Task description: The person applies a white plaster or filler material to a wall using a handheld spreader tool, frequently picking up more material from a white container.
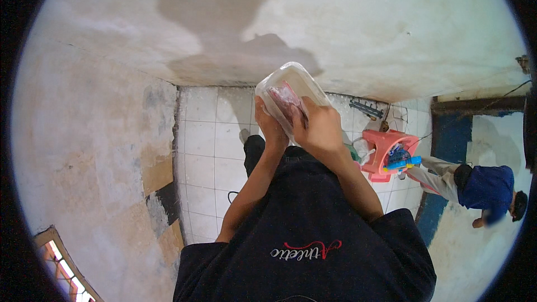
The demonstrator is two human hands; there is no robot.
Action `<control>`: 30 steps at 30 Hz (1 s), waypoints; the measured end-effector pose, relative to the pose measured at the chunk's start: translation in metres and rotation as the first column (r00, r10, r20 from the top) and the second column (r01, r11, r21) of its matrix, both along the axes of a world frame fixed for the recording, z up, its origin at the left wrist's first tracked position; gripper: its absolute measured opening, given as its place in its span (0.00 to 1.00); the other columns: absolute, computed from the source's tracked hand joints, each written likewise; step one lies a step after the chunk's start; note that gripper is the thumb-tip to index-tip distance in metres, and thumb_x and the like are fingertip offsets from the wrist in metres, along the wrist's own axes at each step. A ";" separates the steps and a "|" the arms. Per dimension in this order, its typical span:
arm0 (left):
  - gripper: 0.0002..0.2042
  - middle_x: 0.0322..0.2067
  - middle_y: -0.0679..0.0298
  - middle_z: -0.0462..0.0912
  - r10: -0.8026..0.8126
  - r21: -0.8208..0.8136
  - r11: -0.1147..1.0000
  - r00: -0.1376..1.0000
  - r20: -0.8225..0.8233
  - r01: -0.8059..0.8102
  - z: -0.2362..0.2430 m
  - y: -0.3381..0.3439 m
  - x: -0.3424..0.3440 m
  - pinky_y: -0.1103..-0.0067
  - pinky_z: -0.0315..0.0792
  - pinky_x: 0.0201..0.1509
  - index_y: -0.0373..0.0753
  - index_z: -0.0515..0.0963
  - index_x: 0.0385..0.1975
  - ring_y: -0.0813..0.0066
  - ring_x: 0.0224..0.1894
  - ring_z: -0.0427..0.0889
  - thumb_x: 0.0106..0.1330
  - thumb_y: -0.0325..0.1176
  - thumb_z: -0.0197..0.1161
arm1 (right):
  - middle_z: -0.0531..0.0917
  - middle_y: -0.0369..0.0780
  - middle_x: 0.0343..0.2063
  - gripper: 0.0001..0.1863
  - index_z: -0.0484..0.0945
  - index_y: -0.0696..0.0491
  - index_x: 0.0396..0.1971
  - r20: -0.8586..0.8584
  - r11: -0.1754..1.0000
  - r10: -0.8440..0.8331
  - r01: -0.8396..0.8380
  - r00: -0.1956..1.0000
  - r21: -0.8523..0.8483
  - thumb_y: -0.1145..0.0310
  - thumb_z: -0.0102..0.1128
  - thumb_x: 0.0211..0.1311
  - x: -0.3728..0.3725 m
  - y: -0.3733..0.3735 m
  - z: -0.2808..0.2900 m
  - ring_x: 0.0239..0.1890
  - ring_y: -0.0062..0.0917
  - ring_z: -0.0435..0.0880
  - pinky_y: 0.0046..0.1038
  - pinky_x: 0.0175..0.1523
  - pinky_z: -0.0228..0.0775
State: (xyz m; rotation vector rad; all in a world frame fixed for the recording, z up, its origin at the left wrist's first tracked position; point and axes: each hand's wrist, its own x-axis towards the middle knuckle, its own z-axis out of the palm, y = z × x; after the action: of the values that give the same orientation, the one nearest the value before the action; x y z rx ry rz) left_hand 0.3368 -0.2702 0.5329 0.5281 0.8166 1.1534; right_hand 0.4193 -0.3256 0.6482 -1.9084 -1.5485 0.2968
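In front of my chest is a clear, whitish rectangular plastic container (pixel 305 83), tilted. My left hand (pixel 269 127) holds it by its left side, fingers wrapped round the wall. My right hand (pixel 321 128) is closed on a clear plastic packet (pixel 284 95) with pinkish-red edges, at the left part of the container's opening. What the packet contains is too small to make out. The right hand covers the container's near right side.
A plastered wall (pixel 358 33) rises close ahead, another at left. On the tiled floor (pixel 201 162) to the right stands a pink plastic stool (pixel 373 144) bearing a blue-and-yellow item (pixel 404 163). A dark rack-like object (pixel 366 108) lies by the wall. Another person (pixel 485 185) stands far right.
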 end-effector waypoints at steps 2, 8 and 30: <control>0.17 0.42 0.63 0.75 0.010 -0.051 0.999 1.000 0.029 -0.008 0.006 -0.002 -0.001 0.76 0.75 0.47 0.40 0.69 0.48 0.73 0.44 0.77 0.76 0.44 0.38 | 0.78 0.50 0.15 0.07 0.76 0.57 0.26 -0.004 1.000 -0.004 0.004 1.000 -0.001 0.68 0.59 0.57 -0.003 -0.001 -0.002 0.19 0.48 0.79 0.45 0.27 0.71; 0.21 0.45 0.61 0.75 0.015 -0.109 0.994 0.993 0.121 -0.002 0.002 -0.003 -0.003 0.74 0.73 0.51 0.39 0.68 0.51 0.69 0.47 0.76 0.76 0.49 0.36 | 0.78 0.50 0.15 0.07 0.77 0.57 0.30 -0.011 1.000 -0.012 0.012 1.000 0.007 0.69 0.59 0.55 -0.004 -0.003 -0.005 0.20 0.48 0.79 0.45 0.28 0.70; 0.24 0.46 0.58 0.74 0.033 -0.066 0.997 0.999 0.019 -0.032 -0.007 -0.003 -0.010 0.70 0.71 0.55 0.38 0.67 0.52 0.66 0.49 0.76 0.76 0.52 0.34 | 0.77 0.52 0.16 0.06 0.77 0.58 0.28 -0.064 0.999 0.027 -0.024 0.998 0.037 0.70 0.58 0.56 -0.004 0.001 -0.008 0.22 0.51 0.79 0.45 0.30 0.70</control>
State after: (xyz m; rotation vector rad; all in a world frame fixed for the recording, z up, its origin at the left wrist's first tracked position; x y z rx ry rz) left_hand 0.3266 -0.2734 0.5261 0.4497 0.8461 1.1561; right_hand 0.4155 -0.3244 0.6398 -1.8349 -1.5269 0.3361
